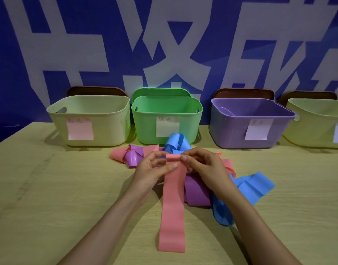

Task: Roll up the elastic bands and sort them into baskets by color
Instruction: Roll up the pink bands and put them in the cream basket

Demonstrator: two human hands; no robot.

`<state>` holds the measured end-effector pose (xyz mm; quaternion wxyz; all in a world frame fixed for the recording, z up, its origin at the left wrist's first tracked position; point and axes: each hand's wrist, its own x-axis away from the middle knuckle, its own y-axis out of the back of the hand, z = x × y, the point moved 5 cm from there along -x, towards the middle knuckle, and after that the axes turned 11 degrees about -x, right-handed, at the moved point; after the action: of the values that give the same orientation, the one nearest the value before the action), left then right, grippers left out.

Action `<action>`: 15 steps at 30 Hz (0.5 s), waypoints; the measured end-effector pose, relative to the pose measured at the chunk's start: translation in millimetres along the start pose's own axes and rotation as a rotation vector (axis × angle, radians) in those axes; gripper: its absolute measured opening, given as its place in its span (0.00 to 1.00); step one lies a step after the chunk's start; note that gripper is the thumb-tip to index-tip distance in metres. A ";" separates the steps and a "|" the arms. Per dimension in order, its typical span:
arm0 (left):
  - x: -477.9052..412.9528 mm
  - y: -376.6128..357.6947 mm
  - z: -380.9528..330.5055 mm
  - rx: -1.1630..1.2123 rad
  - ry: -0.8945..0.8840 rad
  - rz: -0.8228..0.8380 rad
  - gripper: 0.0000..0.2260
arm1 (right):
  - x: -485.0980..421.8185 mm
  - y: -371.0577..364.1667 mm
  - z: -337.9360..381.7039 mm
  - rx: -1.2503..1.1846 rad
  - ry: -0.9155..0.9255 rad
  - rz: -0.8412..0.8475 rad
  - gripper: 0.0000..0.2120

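Now both hands are above the middle of the table [49,188], and they hold the same pink band [173,207] at its far end. The left hand [152,169] pinches the left edge of this end between thumb and curled fingers. The right hand [204,165] pinches the right edge in the same way. The far end is folded over a little between the fingers. The remaining part of the pink band lies flat on the table and runs straight toward the near edge.

Under and behind the hands lies a loose pile of other bands. A purple band [196,194] is just to the right of the pink one, and a blue band [248,186] spreads further right.

Four baskets stand in a row at the far side. From left to right they are a pale yellow basket [110,131], a green basket [145,129], a purple basket [229,131] and a second pale basket [307,134]. Each one carries a paper note on its front wall.
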<state>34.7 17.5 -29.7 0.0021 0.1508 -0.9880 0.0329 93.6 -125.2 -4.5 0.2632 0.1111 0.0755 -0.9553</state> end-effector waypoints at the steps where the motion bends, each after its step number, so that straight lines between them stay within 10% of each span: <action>1: 0.3 -0.7 1.4 -0.017 0.018 0.015 0.15 | -0.1 0.4 0.5 -0.027 -0.004 -0.012 0.02; 15: 1.1 0.1 -5.9 0.141 0.004 0.059 0.13 | 0.3 0.7 4.9 0.064 0.088 -0.026 0.11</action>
<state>33.7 17.7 -23.8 -0.0076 0.1212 -0.9873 0.1026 92.8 -126.9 0.1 0.2437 0.1602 0.0578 -0.9548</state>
